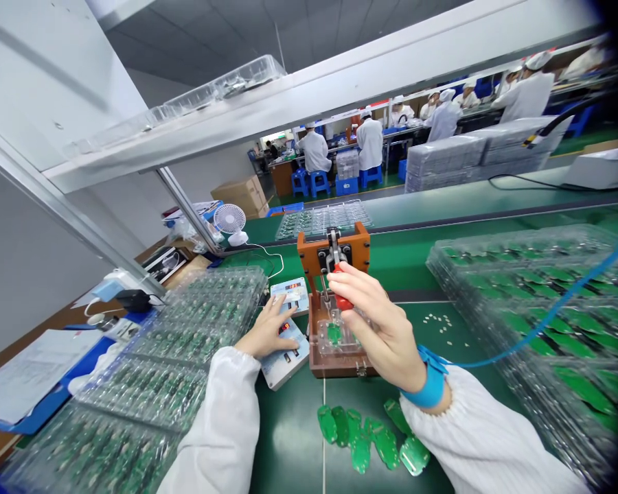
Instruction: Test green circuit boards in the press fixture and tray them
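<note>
My right hand [381,326], with a blue wrist strap [432,379], is closed on the red handle [342,300] of a toggle clamp. That clamp is mounted on an orange and brown test fixture [361,248]. Under it, a green circuit board [334,333] sits in the fixture's clear holder. To the left, my left hand [268,329] rests with fingers spread over two control boxes with red digits, a rear box [299,307] and a front box [281,367]. Several loose green boards [360,449] lie on the table in front of the fixture.
Stacked clear trays of boards stand at left [185,329] and right [437,264]. Small pale pieces [445,331] lie right of the fixture. A white fan [230,221] stands behind. A blue cord [556,309] runs from my right wrist. Co-workers sit in the background.
</note>
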A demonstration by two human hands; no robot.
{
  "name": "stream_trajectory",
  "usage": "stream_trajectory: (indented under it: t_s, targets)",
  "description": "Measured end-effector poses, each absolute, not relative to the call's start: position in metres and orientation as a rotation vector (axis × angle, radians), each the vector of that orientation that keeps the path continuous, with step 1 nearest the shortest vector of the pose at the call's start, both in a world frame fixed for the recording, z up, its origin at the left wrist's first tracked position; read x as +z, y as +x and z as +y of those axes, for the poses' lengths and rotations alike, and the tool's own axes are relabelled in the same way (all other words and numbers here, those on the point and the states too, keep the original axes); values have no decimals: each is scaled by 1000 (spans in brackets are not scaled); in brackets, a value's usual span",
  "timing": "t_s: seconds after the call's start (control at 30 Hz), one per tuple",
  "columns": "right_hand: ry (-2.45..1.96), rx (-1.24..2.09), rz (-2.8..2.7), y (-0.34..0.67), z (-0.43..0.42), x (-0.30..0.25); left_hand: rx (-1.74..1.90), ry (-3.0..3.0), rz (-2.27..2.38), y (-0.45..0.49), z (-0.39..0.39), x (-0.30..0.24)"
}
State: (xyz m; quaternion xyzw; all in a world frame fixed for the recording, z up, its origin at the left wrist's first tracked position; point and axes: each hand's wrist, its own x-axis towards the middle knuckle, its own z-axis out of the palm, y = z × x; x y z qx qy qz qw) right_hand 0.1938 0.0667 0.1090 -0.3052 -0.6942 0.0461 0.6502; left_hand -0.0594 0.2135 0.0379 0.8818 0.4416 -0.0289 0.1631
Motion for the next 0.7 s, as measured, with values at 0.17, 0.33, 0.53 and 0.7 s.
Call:
stream_trajectory:
  t_s: [0.17,0.33,0.53,0.7]
  targets:
    - [-700,96,-1573,193,66,109,-283,2537,1214,-61,228,39]
    - [-690,106,-1569,191,67,108,-411,2567,1191,-54,235,41]
    - [-695,80,-1557,191,67,107,-452,2543,1193,-50,234,43]
    - [-705,85,-1552,190,66,107,-415,2514,1214,-56,234,47]
